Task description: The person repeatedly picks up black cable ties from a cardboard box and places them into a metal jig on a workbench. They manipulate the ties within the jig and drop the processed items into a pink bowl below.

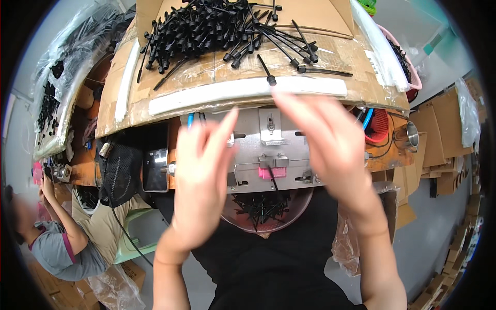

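My left hand point(200, 178), blurred by motion, is over the left side of a metal fixture plate point(250, 147), its fingers stretched and apart, holding nothing I can see. My right hand point(330, 142), also blurred, reaches from the right with extended fingers. Its fingertips are just below the knobbed end of a black rod point(270, 79) on the cardboard's edge; whether they touch is unclear. At the fixture's middle, a pink block point(272, 173) sits under a small metal clamp, with another thin black rod point(272, 178) slanting across it. Below hangs a pinkish bowl point(305, 206) of black rods.
A large heap of black rods point(199, 33) lies on the cardboard point(330, 62) behind the fixture. A red basket point(380, 126) and metal cup point(412, 133) stand right. A dark tablet-like device point(156, 168) and black mesh bag point(121, 175) are left, near another seated person point(67, 243).
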Demonstrator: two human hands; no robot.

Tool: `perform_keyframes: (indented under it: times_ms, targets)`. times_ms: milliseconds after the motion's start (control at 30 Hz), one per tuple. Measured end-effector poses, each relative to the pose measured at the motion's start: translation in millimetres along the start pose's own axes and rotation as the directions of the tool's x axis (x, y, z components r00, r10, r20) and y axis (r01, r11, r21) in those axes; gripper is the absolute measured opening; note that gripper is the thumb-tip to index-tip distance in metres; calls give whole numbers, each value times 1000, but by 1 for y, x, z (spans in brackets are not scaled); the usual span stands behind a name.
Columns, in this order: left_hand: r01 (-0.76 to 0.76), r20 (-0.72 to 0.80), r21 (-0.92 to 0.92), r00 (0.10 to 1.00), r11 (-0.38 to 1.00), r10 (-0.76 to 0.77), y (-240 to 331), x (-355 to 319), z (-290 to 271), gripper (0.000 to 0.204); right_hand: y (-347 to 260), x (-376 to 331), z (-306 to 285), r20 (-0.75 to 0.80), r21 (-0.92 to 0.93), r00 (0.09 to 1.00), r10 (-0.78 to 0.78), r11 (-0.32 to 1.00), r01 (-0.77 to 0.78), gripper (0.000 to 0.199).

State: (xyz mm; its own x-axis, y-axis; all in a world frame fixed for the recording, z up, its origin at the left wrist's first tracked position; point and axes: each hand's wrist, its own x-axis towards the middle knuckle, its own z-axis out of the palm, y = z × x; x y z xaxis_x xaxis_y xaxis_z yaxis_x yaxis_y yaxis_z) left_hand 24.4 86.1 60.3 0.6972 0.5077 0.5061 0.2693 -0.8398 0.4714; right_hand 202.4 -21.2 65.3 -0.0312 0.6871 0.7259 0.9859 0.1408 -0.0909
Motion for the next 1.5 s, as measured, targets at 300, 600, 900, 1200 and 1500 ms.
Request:
perform_keyframes:
  times_ms: [300,600,900,1200,1500]
  targets:
    - [-338,44,179,941,924,336,-51,139,42,22,67,51,-50,218,204,969,-115,976,70,24]
    - [92,319,-514,943,853,90,-74,233,-19,28,249,-51,-159,-22,-374,831,555,767,-522,22]
    - [33,95,-566,995,824,26,-67,178,-74,28,129,61,-18,360,-47,928,-95,992,119,26]
    - [34,120,-108,993,994,-21,22,-59,15,77,156,68,-1,238,312,951,197,912,-267,27]
    - [-68,235,129,971,989,36,35,-93,78,69,46,109,-61,-67,663,400,914,340,-667,17]
